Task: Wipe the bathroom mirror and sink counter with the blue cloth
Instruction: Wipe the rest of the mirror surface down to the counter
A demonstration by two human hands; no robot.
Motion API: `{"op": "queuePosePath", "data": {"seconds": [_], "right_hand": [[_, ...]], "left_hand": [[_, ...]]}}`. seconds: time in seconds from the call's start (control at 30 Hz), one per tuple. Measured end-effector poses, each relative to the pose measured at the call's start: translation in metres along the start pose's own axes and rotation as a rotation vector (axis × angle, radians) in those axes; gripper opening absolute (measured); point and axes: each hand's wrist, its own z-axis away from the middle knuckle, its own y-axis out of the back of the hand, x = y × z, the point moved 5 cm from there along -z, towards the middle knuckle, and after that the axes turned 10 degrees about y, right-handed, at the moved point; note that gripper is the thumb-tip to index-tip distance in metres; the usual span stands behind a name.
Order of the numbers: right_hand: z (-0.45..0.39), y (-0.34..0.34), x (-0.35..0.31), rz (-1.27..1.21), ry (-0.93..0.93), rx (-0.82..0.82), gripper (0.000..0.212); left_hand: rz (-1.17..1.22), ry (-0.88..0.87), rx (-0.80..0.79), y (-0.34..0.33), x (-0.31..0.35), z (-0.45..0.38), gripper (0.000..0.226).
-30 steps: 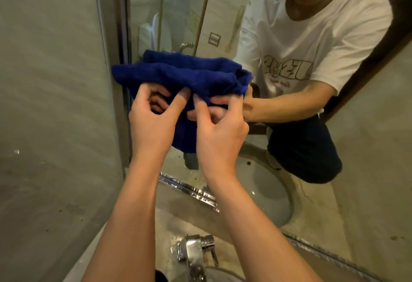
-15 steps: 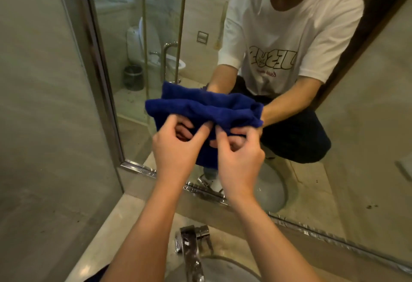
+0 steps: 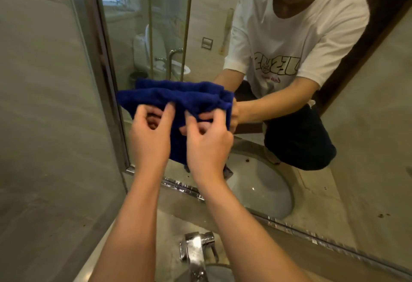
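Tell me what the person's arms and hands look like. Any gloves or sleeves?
No gloves: the left hand and right hand are bare, and so are both forearms, with no watch or rings showing. The mirror shows a white short-sleeved T-shirt with a printed design.

the sink counter [image 3: 124,235] is a pale stone slab running along the foot of the mirror [image 3: 367,148], meeting the tiled wall on the left, with a strip of it showing between the forearms and more to the right of them. a chrome faucet [image 3: 196,252] stands on it near the bottom edge, its spout reaching down over the rim of a round white basin [image 3: 219,272] set into the slab. the mirror's bevelled lower edge sits right along the counter's back, and the glass repeats the stone with a few dark specks on it.
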Motion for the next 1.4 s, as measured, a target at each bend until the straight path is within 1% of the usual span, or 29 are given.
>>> {"op": "queuePosePath", "data": {"seconds": [0.1,0.17,0.23,0.3,0.37,0.47,0.53,0.63,0.8,0.93,1.07,1.13,1.23,1.3,1.37,1.4], "right_hand": [[0.003,0.007,0.005,-0.037,-0.009,-0.014,0.015],[0.003,0.026,0.011,-0.017,-0.01,0.005,0.015],[0.005,0.055,0.02,0.013,-0.021,0.035,0.016],[0.007,0.092,0.03,0.027,-0.044,0.069,0.02],[0.008,0.13,0.039,0.031,-0.065,0.089,0.026],[0.009,0.179,0.052,0.041,-0.086,0.116,0.025],[0.01,0.201,0.061,0.038,-0.106,0.126,0.024],[0.013,0.217,0.068,0.021,-0.118,0.133,0.025],[0.015,0.232,0.081,-0.07,-0.131,0.145,0.023],[0.017,0.253,0.094,-0.162,-0.153,0.183,0.023],[0.014,0.261,0.098,-0.167,-0.141,0.099,0.024],[0.018,0.277,0.105,-0.159,-0.15,0.117,0.025],[0.025,0.318,0.123,-0.217,-0.202,0.21,0.026],[0.026,0.341,0.135,-0.267,-0.248,0.22,0.025],[0.027,0.36,0.144,-0.265,-0.268,0.212,0.024],[0.028,0.37,0.148,-0.257,-0.266,0.235,0.024]], "left_hand": [[0.018,0.009,0.045,-0.011,-0.004,0.015,0.024],[0.043,0.008,0.065,-0.027,-0.004,0.036,0.025],[0.061,-0.005,0.044,-0.046,-0.003,0.062,0.024],[0.051,-0.045,-0.002,-0.065,0.0,0.088,0.024],[0.031,-0.048,-0.076,-0.084,0.0,0.111,0.026],[0.032,-0.008,-0.189,-0.11,-0.001,0.144,0.03],[0.03,-0.006,-0.26,-0.122,0.002,0.16,0.026],[0.01,-0.025,-0.315,-0.13,0.004,0.166,0.021],[-0.075,-0.152,-0.297,-0.139,0.006,0.178,0.018],[-0.097,-0.177,-0.317,-0.157,0.003,0.194,0.021],[-0.092,-0.172,-0.278,-0.163,-0.002,0.204,0.024],[-0.081,-0.177,-0.327,-0.173,-0.002,0.216,0.024],[-0.106,-0.235,-0.412,-0.199,-0.002,0.244,0.022],[-0.079,-0.224,-0.441,-0.215,-0.003,0.261,0.022],[-0.058,-0.226,-0.469,-0.229,-0.005,0.275,0.022],[-0.055,-0.241,-0.501,-0.237,-0.006,0.282,0.022]]}}
